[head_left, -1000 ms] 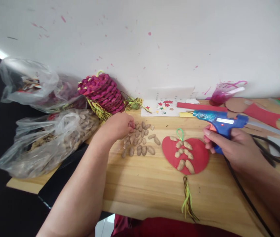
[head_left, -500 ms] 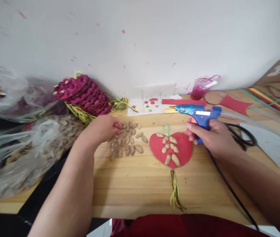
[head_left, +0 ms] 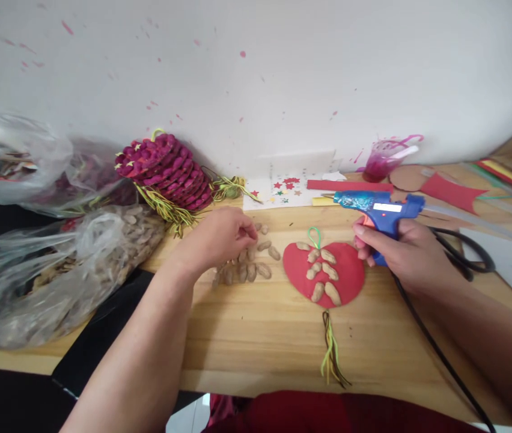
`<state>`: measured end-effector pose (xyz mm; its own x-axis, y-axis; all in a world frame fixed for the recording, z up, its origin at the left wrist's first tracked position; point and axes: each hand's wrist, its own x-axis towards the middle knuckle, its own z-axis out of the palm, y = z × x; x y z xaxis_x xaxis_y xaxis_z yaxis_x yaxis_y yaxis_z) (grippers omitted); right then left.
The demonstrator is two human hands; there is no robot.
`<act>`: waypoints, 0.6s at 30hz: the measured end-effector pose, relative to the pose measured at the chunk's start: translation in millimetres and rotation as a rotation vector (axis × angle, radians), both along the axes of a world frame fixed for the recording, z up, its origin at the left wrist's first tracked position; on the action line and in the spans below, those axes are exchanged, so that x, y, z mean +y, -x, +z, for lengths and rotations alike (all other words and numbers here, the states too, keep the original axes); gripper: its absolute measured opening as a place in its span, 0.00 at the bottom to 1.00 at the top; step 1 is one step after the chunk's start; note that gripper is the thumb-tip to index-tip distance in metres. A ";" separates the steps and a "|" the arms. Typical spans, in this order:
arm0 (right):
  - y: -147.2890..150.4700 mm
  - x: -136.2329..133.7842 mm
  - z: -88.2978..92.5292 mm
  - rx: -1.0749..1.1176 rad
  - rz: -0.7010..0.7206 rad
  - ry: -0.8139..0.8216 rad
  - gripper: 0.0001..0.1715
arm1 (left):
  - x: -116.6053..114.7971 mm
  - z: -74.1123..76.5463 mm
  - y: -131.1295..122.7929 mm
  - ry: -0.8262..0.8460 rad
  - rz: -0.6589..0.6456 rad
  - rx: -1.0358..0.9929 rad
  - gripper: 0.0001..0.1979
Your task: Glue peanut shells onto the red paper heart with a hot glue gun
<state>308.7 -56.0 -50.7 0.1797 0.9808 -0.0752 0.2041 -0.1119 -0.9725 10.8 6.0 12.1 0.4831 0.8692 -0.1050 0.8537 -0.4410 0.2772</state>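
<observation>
Peanuts [head_left: 264, 270] lie left of the heart [head_left: 350, 270] on the tabletop [head_left: 260, 346], my left fingers [head_left: 247, 230] over them, grip impossible to tell; right of it, my right fingers [head_left: 361, 238] clasp the glue gun [head_left: 386, 218].

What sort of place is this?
Probably a craft corner: a blue glue gun in the right hand, a red heart-shaped piece bearing peanuts, and small stars on a white sheet.

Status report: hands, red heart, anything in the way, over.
Left hand over loose peanuts, grasp unclear. Right hand gripping blue glue gun. Red heart flat, peanuts on it. Black cord clear of heart.
</observation>
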 end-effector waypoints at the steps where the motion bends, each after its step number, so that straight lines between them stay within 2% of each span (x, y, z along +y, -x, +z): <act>1: 0.2 0.0 0.2 -0.002 0.002 -0.003 0.20 | -1.4 -2.0 -3.6 -0.012 -0.018 0.009 0.08; 9: -0.3 1.4 -3.9 0.021 0.013 -0.027 0.17 | -6.8 -15.9 -17.3 -0.111 -0.026 0.083 0.07; 15: 6.7 2.1 2.3 0.052 -0.029 -0.038 0.11 | -9.0 -14.8 -23.4 -0.120 0.015 0.207 0.09; 18: 7.8 2.5 2.6 0.065 -0.036 -0.034 0.10 | -9.4 -11.4 -23.3 -0.073 0.059 0.224 0.10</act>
